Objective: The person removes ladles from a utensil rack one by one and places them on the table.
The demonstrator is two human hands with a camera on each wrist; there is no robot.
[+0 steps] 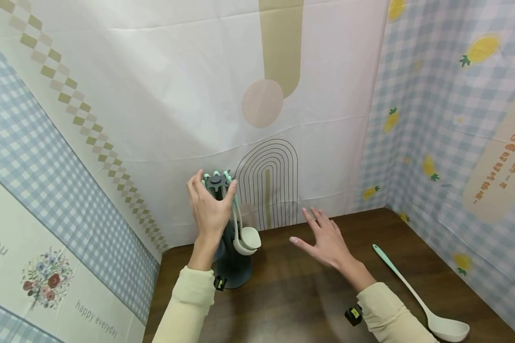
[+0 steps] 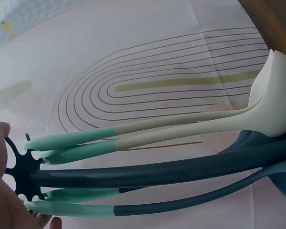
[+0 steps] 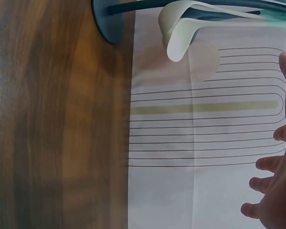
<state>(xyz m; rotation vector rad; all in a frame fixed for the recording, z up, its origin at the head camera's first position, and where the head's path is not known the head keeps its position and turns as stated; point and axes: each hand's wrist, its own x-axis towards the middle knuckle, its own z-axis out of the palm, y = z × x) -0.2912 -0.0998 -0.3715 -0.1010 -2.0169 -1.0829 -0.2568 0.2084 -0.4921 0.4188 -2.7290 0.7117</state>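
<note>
Gripping the hooked crown of a dark blue utensil stand, the left hand reaches over its top with thumb and fingers on opposite sides. The stand is upright on the wood-grain table, toward 7 o'clock from the middle of the head view. The right hand is released: its fingers are spread between 4 and 5 o'clock, above the table and apart from both the stand and everything else.

As for progress, two cream ladle-like utensils and two dark blue utensils, all with mint handle ends, already hang from the crown. The cream pair is on the stand's 3 o'clock side, their heads nesting close together; the dark blue heads are partly hidden, so their exact kind is hard to tell. One cream serving spoon is off the stand, lying on the table at 4 o'clock, its mint tip pointing toward 11. In the left wrist view, hooks nearest the palm look bare, so the rack seems mostly loaded, with that spoon the only piece visibly unhung.
</note>
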